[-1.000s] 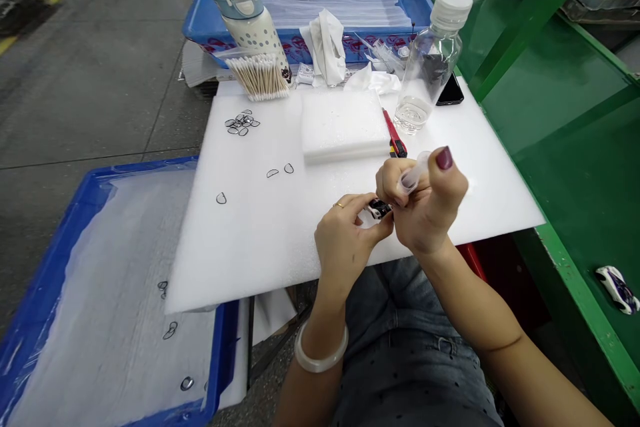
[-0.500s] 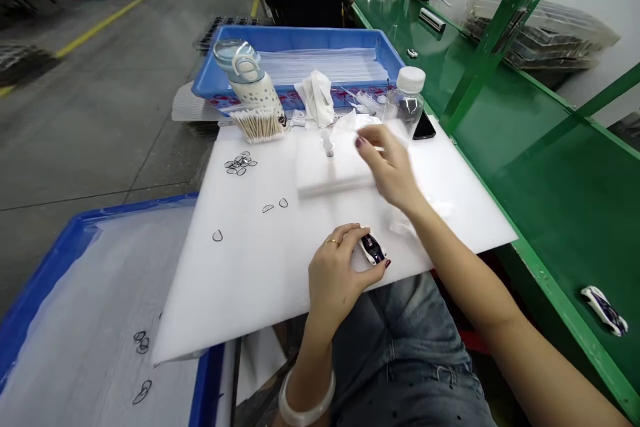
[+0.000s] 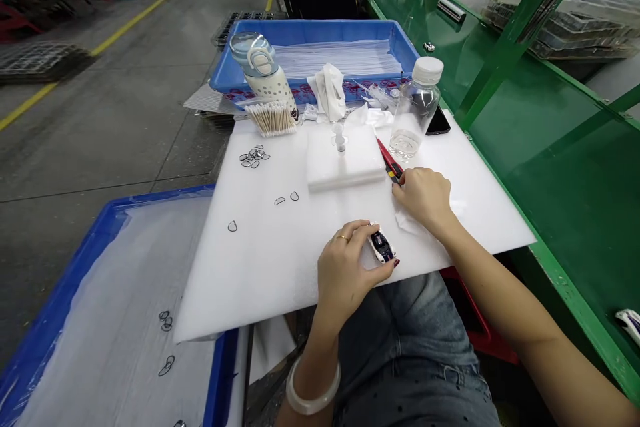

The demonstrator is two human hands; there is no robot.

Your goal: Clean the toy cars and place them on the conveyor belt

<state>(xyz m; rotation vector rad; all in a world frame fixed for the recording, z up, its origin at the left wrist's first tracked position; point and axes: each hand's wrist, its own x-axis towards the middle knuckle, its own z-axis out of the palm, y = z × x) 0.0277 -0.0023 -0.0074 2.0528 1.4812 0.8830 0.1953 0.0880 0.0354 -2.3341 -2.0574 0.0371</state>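
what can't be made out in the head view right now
All in the head view:
- Underside of the toy car in the left hand: hidden by its own body.
- Whether the right hand grips the red cutter: the hand hides its fingertips.
- Part of the phone: behind the clear bottle.
- Rest of the other car: cut off by the right edge.
- Distant car's details: too small.

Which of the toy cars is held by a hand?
The toy car gripped in the left hand, between thumb and fingers. The far car and the edge car, cut by the right picture border, lie untouched on the green bench.
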